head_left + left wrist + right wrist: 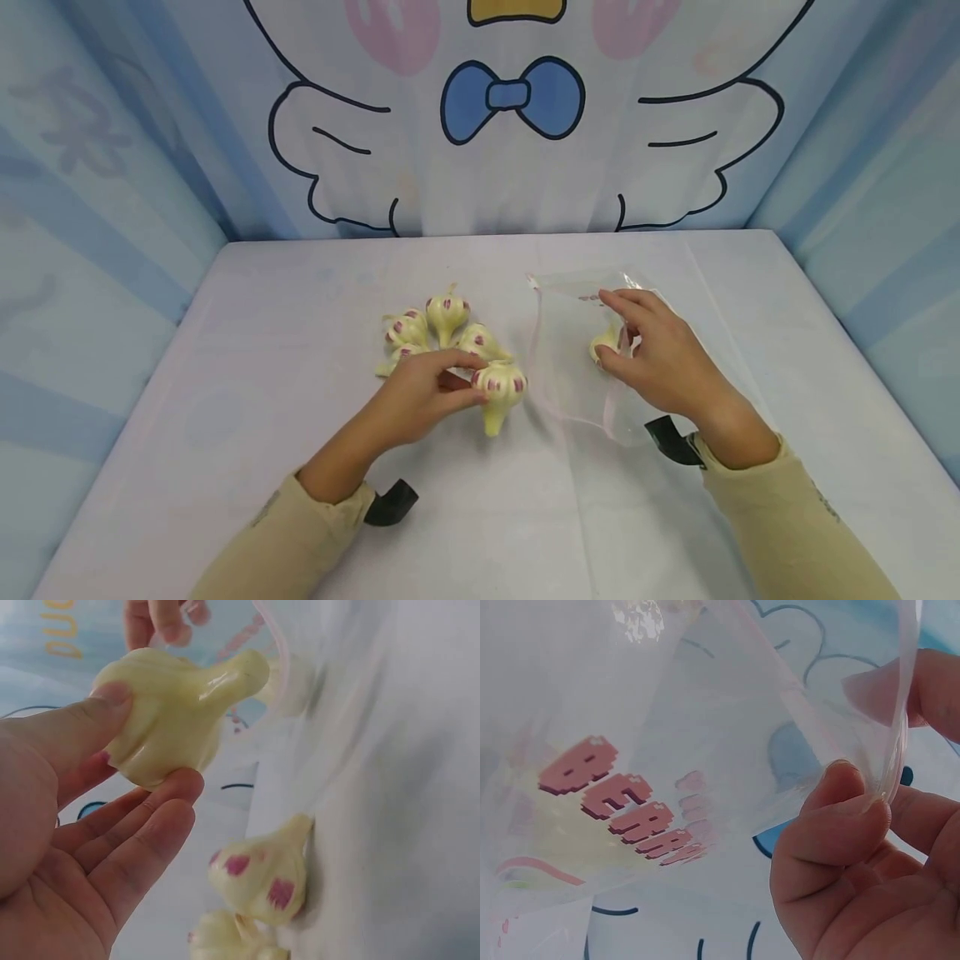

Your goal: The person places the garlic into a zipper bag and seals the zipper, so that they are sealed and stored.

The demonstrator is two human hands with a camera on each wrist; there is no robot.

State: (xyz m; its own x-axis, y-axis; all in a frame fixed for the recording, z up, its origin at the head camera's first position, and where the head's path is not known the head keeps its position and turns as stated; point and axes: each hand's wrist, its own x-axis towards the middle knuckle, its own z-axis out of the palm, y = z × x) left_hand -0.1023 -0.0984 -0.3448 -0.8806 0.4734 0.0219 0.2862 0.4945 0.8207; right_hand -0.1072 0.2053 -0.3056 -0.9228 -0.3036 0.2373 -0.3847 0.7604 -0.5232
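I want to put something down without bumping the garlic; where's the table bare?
The white table looks bare left of the garlic cluster, out to its left edge, and in front, between the left sleeve and right sleeve. The middle is crowded: the left hand holds one bulb; the right hand grips the clear bag.

Has a cartoon-printed curtain (510,183) beyond the far edge of the white table (187,450), pale-blue drapes (885,250) along left and right edges.
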